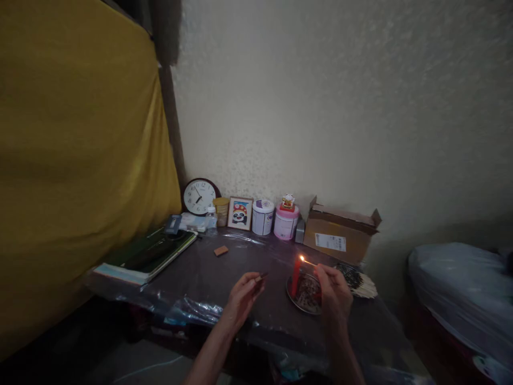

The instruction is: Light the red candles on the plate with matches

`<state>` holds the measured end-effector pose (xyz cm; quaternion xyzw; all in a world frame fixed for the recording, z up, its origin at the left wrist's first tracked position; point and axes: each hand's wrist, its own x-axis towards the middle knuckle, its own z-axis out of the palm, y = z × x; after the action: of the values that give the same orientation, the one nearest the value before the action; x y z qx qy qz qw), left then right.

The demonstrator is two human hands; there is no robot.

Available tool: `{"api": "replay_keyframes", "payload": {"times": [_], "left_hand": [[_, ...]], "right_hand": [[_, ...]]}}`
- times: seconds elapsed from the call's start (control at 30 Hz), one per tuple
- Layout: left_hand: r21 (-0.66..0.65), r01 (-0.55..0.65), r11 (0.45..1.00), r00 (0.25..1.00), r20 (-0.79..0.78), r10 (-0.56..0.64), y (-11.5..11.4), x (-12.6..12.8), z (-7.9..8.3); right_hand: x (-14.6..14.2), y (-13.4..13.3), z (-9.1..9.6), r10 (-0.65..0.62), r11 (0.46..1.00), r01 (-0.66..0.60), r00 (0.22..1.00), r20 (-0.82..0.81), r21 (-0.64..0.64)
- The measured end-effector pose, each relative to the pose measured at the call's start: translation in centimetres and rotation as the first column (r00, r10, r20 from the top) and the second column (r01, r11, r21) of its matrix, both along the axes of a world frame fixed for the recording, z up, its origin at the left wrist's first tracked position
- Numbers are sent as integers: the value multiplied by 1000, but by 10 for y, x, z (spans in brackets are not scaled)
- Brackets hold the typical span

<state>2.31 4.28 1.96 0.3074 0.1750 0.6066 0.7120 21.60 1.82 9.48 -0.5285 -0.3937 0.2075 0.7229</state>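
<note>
My right hand pinches a thin matchstick, its far end at the top of a red candle. A small bright flame glows where the two meet; I cannot tell which of them burns. The candle stands upright at the left side of a round metal dish with dark bits in it. To the left, apart from the dish, my left hand is closed on a small dark flat piece, mostly hidden by the fingers.
Behind the hands, a small brown block lies on the dark table. Along the wall stand a clock, a framed panda picture, two tins and a cardboard box. Books lie left; a bundle of sticks lies right.
</note>
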Motion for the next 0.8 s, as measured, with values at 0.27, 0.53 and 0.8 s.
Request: {"api": "replay_keyframes", "payload": {"times": [0.27,0.53,0.8], "left_hand": [[-50,-1,999,998,66,5,5,0,-16],[-88,41,995,998,43,-37,-3,-2,-17],[-97,52,994,999,23,-50,-7,-6,-18]], "right_hand": [[1,11,11,-11,998,8,999,-47,-55],[0,8,-8,52,998,-56,990,-129,-30],[3,10,-15,22,999,-23,999,-50,-23]]}}
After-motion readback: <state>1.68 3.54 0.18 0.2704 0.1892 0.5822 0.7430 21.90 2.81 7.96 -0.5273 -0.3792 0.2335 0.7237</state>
